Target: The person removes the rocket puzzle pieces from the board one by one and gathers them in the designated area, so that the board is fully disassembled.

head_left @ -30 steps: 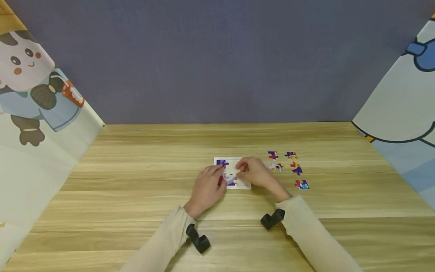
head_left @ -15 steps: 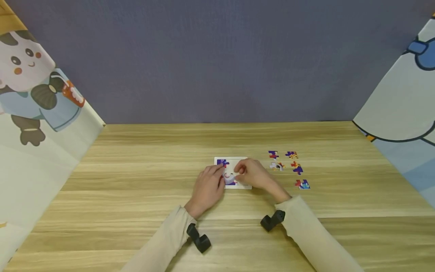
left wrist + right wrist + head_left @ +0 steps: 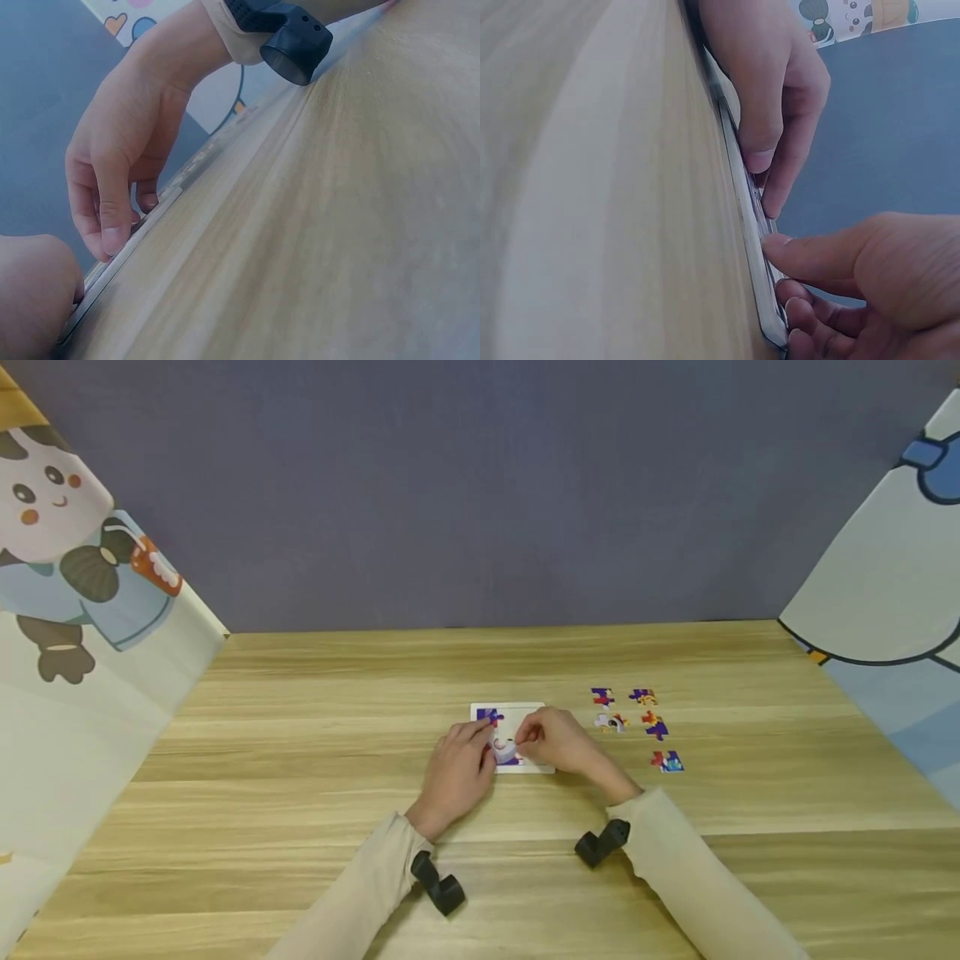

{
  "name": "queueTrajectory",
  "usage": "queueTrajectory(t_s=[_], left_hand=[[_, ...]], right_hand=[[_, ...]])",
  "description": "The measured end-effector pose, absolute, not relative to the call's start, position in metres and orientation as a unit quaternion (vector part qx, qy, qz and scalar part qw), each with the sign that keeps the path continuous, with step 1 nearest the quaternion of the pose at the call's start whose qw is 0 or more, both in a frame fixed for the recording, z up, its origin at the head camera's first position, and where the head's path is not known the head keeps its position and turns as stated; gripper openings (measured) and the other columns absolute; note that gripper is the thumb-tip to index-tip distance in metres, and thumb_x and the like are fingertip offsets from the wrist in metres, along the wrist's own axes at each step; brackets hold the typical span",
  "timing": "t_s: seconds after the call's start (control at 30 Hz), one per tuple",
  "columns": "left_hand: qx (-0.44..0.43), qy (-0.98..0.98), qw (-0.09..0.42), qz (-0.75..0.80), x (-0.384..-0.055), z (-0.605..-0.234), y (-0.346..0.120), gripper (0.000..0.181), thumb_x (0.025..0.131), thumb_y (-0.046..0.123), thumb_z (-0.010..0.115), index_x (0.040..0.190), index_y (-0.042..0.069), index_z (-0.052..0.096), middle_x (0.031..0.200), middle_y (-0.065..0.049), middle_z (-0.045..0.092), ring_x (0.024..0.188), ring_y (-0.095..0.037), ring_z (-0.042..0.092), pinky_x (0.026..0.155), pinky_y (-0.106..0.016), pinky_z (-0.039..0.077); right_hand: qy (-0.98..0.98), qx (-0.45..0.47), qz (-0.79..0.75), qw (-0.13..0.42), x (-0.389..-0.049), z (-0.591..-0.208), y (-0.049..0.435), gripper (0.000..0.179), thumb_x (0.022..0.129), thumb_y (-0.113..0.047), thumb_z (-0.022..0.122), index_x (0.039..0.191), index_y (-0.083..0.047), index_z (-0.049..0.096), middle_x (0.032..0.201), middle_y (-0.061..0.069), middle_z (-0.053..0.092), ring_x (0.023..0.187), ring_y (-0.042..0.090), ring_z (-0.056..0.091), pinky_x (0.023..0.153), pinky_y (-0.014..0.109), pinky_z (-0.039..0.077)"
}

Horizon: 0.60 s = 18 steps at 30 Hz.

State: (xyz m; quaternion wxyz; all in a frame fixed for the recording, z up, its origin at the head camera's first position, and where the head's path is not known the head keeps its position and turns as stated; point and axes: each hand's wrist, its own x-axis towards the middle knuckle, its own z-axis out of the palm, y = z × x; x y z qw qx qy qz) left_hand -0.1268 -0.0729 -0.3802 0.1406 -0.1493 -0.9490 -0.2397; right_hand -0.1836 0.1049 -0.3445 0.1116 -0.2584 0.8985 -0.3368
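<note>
A small white-framed puzzle board (image 3: 536, 769) lies on the table in the head view, partly filled with purple and lavender jigsaw pieces. My left hand (image 3: 459, 768) rests over its left side, fingers extended and fingertips on the filled part, hiding some of it. From the right, my right hand (image 3: 558, 743) reaches over the board. Its thumb and curled fingers pinch at a pale puzzle piece (image 3: 511, 743) near the board's middle, most of that piece hidden. In the right wrist view the right thumb (image 3: 810, 255) touches the board's surface, close to the left fingertips.
Several loose jigsaw pieces lie right of the board, among them a purple-and-red piece (image 3: 602, 697), a white piece (image 3: 611, 722) and a red-and-blue piece (image 3: 667, 762). A dark blue partition (image 3: 480, 502) stands behind the wooden table (image 3: 300, 718), with printed panels at both sides.
My right thumb and index finger have drawn closer together and moved slightly left over the board. The left hand stays nearly in place. The head view has shifted a little.
</note>
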Motion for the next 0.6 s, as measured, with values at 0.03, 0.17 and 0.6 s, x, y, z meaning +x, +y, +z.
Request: queueTrajectory(t_s=[0.03, 0.17, 0.6], left_hand=[[-0.149, -0.949, 0.141, -0.239, -0.1267, -0.3803, -0.0729, 0.036, 0.09, 0.013, 0.054, 0.122, 0.0, 0.063, 0.131, -0.01, 0.059, 0.116, -0.027, 0.055, 0.094, -0.042, 0.047], [-0.151, -0.948, 0.143, -0.239, -0.1267, -0.3805, -0.0727, 0.035, 0.09, 0.013, 0.055, 0.121, 0.0, 0.063, 0.13, -0.01, 0.06, 0.115, -0.027, 0.055, 0.095, -0.042, 0.047], [-0.145, -0.947, 0.137, -0.254, -0.1283, -0.3803, -0.0728, 0.036, 0.089, 0.012, 0.055, 0.122, -0.001, 0.063, 0.131, -0.011, 0.06, 0.118, -0.028, 0.054, 0.098, -0.043, 0.045]], right_hand=[[0.899, -0.259, -0.336, 0.112, -0.1838, -0.3447, 0.1051, 0.004, 0.079, -0.004, 0.071, 0.082, -0.003, 0.069, 0.073, 0.004, 0.062, 0.067, 0.01, 0.051, 0.061, 0.021, 0.044], [0.897, -0.26, -0.337, 0.116, -0.1839, -0.3447, 0.1058, 0.004, 0.079, -0.005, 0.071, 0.082, -0.004, 0.069, 0.073, 0.004, 0.062, 0.066, 0.01, 0.052, 0.061, 0.02, 0.045], [0.891, -0.265, -0.343, 0.131, -0.1833, -0.3431, 0.1069, 0.004, 0.083, -0.008, 0.068, 0.083, -0.005, 0.068, 0.074, 0.003, 0.061, 0.065, 0.01, 0.051, 0.061, 0.022, 0.045]])
